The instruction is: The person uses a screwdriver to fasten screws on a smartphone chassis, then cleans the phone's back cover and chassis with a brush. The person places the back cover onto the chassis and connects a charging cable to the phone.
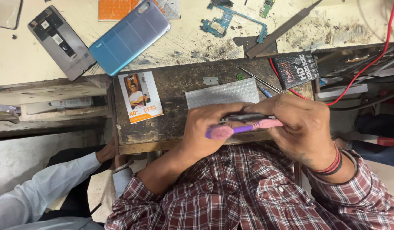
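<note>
- Dark phone [241,117]: long axis left-right, clamped between both hands, above the wooden block [163,98].
- Left hand [205,127]: closed on the phone's left end.
- Right hand [299,123]: closed on pink-purple toothbrush [244,127], lying along the phone.

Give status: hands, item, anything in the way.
Left hand grips dark phone edge-on. Right hand holds pink-purple toothbrush against it. Bubble wrap and tweezers just beyond on block; another person's sleeve at left, apart.
</note>
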`<action>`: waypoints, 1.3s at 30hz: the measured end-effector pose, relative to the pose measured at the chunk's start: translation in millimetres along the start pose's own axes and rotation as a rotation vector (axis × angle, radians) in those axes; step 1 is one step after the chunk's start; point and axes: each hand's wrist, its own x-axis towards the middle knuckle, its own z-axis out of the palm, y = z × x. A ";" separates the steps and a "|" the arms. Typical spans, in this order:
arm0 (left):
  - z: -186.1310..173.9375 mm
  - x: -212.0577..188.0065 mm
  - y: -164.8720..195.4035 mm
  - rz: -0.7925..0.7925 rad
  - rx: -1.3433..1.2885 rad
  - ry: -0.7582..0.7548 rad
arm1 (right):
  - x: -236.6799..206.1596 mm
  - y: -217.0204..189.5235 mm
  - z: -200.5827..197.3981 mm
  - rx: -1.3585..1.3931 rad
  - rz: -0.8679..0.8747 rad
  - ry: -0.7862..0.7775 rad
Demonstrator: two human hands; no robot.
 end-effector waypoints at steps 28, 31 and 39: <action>1.1 -8.9 -30.2 0.116 -0.192 0.147 | -28.0 22.7 -43.8 -0.457 -0.027 -0.188; 4.7 -10.5 -28.1 0.130 -0.124 0.149 | -19.9 16.0 -39.1 -0.474 -0.077 -0.233; 0.0 -10.9 -26.2 0.165 -0.099 0.175 | -4.9 6.3 -41.2 -0.526 -0.158 -0.243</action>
